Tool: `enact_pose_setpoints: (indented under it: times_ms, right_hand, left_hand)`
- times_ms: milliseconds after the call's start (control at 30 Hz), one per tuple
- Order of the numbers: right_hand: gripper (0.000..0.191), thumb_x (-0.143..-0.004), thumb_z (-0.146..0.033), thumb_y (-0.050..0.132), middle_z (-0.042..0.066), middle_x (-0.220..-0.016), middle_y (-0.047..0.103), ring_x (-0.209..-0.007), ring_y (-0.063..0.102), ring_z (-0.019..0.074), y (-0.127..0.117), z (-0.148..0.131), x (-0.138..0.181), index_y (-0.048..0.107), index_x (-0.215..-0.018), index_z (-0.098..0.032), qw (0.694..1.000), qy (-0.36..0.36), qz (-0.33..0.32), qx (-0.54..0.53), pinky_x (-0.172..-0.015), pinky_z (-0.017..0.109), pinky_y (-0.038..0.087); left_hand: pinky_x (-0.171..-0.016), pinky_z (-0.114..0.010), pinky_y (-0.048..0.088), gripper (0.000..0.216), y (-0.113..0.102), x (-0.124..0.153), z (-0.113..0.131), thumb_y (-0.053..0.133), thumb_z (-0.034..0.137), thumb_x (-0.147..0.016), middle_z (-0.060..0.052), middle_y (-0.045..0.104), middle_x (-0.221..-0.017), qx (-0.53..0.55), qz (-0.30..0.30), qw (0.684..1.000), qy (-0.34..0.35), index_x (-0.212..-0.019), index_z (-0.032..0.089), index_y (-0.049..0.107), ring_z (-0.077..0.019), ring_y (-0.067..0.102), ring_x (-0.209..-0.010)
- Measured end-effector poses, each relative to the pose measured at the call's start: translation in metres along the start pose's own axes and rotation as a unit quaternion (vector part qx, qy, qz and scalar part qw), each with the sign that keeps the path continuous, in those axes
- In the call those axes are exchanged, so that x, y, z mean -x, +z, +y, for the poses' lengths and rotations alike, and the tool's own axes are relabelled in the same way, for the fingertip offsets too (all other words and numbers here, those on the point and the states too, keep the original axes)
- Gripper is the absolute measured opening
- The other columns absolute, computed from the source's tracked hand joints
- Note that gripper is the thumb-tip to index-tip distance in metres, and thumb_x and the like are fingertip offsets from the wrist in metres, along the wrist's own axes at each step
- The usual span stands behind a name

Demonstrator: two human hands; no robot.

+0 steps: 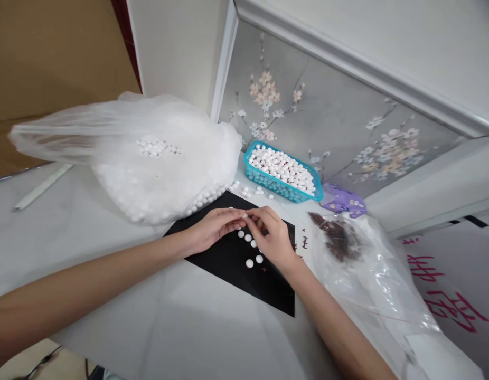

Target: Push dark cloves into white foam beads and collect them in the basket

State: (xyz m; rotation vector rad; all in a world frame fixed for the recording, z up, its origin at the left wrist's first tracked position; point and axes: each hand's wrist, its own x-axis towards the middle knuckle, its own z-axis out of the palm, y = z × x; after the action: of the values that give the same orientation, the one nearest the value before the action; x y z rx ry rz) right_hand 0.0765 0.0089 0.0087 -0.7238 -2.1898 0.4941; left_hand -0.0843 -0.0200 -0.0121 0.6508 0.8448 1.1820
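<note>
Over a black mat [236,285], my two hands meet at the fingertips. My left hand [213,228] is closed in a pinch on a small white ball [245,215]. My right hand [273,235] pinches at that same ball from the other side; anything tiny between its thumb and finger is too small to make out. Several loose white balls [250,263] lie on the mat under and beside my hands, some partly hidden by my right hand. Small reddish-brown bits [264,269] are near them.
Behind the mat stands a teal basket [319,191] full of white balls. A large translucent bag [177,179] of white balls sits at left. On the right lie a clear plastic bag [343,243] with dark reddish-brown pieces and a purple packet [341,198]. A flower-patterned panel [323,95] borders the back.
</note>
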Motion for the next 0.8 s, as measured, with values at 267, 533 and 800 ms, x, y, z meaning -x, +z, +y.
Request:
enact_pose_setpoints:
  times_ms: [267,533,800]
  right_hand:
    - [0.024,-0.087,-0.035,0.044,-0.001,-0.080,0.052,-0.044,0.043,0.0055,-0.008,0.032,-0.019,0.052,-0.102,-0.017,0.996,0.091,0.007,0.019,-0.043,0.021,0.037]
    - [0.020,-0.075,-0.032,0.057,0.001,-0.068,0.050,-0.065,0.051,0.0154,0.018,0.084,-0.051,0.063,-0.084,-0.015,0.991,0.094,-0.001,0.098,-0.067,0.030,0.043]
    - [0.020,-0.079,-0.032,0.055,0.000,-0.070,0.050,-0.051,0.043,0.0093,0.008,0.063,-0.055,0.063,-0.082,-0.013,0.993,0.093,-0.014,0.072,-0.056,0.025,0.041]
  left_hand:
    - [-0.053,-0.020,0.038,0.023,-0.001,0.000,0.011,0.064,0.036,-0.073,-0.001,0.064,-0.072,-0.268,-0.024,0.956,0.114,-0.083,0.015,0.067,-0.0089,0.052,-0.060]
    - [-0.052,-0.021,0.033,0.012,-0.004,0.005,0.008,0.061,0.028,-0.069,0.003,0.054,-0.056,-0.513,-0.026,0.831,0.212,-0.074,0.018,0.067,-0.0089,0.045,-0.051]
    - [-0.049,-0.020,0.033,0.025,-0.012,-0.003,0.008,0.058,0.031,-0.074,0.004,0.050,-0.057,-0.500,0.005,0.841,0.208,-0.092,0.017,0.067,-0.0083,0.043,-0.050]
